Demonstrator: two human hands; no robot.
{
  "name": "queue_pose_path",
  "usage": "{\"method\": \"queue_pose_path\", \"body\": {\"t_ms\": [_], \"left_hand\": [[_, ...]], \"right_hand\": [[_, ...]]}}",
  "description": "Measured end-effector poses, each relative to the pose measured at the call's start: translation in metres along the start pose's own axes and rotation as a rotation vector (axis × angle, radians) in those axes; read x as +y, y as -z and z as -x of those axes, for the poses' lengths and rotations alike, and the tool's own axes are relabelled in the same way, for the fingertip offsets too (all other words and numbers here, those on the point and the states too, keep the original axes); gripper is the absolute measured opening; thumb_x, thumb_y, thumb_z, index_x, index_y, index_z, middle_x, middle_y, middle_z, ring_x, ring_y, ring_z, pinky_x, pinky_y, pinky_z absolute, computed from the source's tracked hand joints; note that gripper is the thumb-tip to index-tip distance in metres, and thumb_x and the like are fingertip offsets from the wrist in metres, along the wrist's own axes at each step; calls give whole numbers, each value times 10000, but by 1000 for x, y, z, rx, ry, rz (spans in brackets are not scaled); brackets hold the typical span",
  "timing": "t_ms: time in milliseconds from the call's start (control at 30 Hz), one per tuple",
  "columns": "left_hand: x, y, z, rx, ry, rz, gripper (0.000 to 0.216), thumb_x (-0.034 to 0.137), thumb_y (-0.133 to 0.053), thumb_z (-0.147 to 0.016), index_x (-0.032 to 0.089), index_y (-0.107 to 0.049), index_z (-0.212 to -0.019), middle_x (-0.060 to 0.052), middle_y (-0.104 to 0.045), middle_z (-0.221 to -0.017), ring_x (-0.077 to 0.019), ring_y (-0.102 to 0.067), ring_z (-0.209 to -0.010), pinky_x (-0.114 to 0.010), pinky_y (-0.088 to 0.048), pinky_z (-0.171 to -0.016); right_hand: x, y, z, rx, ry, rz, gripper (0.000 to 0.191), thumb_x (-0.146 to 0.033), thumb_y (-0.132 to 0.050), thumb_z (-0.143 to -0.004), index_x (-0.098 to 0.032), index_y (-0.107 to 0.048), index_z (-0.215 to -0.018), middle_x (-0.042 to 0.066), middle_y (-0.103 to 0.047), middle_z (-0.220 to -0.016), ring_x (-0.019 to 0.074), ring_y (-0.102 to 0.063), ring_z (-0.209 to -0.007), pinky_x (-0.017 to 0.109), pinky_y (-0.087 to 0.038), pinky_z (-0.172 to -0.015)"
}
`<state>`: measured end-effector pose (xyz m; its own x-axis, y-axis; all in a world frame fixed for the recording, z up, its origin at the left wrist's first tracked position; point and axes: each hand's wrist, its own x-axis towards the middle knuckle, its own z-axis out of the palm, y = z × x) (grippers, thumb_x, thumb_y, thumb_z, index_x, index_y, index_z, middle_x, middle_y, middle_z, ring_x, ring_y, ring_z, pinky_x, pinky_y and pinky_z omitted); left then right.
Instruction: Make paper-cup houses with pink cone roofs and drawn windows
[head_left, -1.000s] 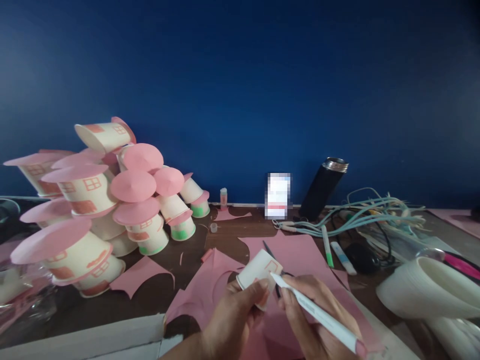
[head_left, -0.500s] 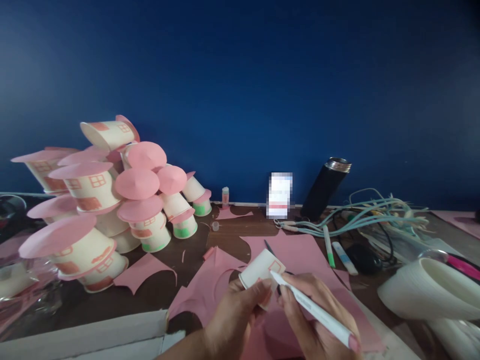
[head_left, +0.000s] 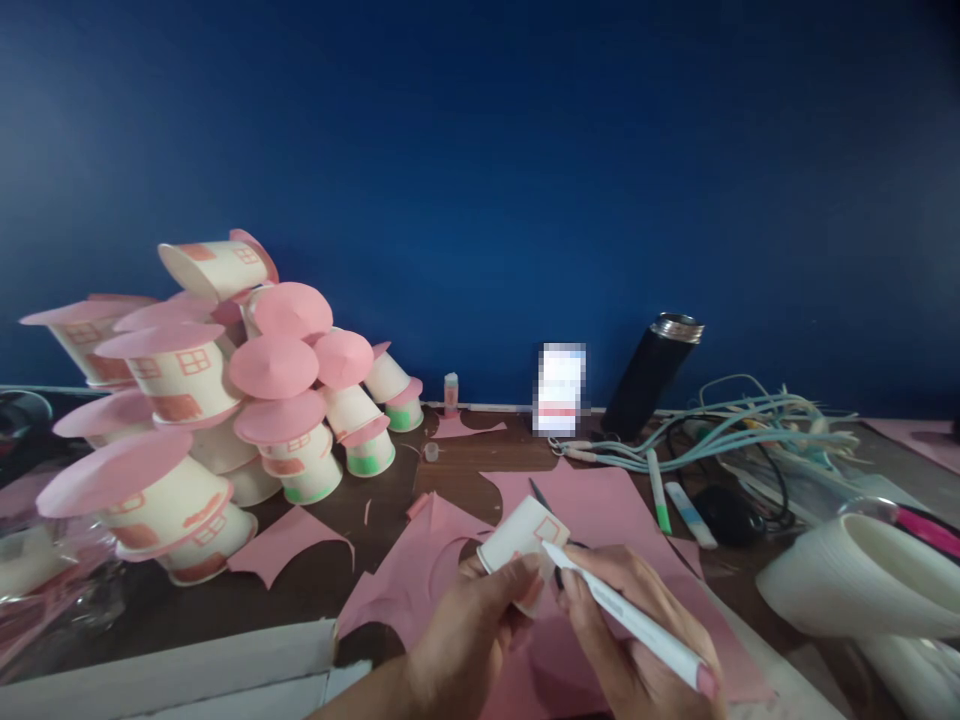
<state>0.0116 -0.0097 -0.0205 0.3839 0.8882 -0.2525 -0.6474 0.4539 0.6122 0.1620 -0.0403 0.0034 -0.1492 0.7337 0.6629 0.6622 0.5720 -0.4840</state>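
My left hand is closed around a white paper cup, which lies tilted in the fingers. A small red square outline and another red patch are drawn on its side. Pinched in my right hand is a white marker pen with a pink end. Its tip touches the cup beside the drawn square. Under both hands lies pink paper. Part of a dark pointed tool shows behind the cup; the rest is hidden.
Decorated paper cups with pink paper roofs are stacked on the left. A lit phone and a black flask stand by the blue wall. Cables, markers and nested paper cups are on the right. A box edge is in front.
Almost nothing differs. The marker tip stays against the cup near the red square, and both hands keep their hold.
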Motion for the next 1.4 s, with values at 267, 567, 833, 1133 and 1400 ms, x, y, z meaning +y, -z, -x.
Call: {"method": "queue_pose_path", "body": {"t_ms": [267,567,833,1133,1400], "left_hand": [[3,-4,2,43,24,27,241,237,-757,-746,121,-712,-952,-93,-696,-914,-185,-610,-847,-313,-458,-830],[9,-8,2,116,31,63,319,254,-812,-663,100,-710,-924,-106,-707,-902,-202,-625,-855,-325,-476,-830],[6,-6,1,120,24,85,234,222,-780,-706,111,-696,-895,-87,-698,-865,-169,-617,-799,-298,-480,-786],[2,-1,-2,210,60,82,369,251,-865,-588,122,-678,-878,-48,-678,-793,-125,-580,-679,-225,-438,-625],[-2,3,-2,22,15,-24,248,255,-767,-738,128,-678,-933,-35,-634,-786,-114,-508,-664,-257,-403,-666]], "right_hand": [[2,-1,3,-11,-34,-1,204,-132,-566,-907,-190,-621,-1095,44,-689,-875,159,-697,-789,252,-563,-707],[3,-1,2,-15,-28,14,205,-135,-563,-917,-182,-609,-1112,48,-689,-896,154,-700,-819,248,-562,-737],[1,0,1,-8,-26,1,213,-124,-559,-914,-182,-611,-1113,58,-690,-902,168,-701,-821,261,-568,-736],[-1,6,-4,136,-41,-61,228,-98,-578,-897,-190,-624,-1100,44,-679,-864,148,-685,-754,235,-574,-693],[-1,5,-4,98,-28,-39,226,-104,-578,-901,-185,-610,-1110,39,-680,-866,146,-697,-753,234,-580,-695]]}}
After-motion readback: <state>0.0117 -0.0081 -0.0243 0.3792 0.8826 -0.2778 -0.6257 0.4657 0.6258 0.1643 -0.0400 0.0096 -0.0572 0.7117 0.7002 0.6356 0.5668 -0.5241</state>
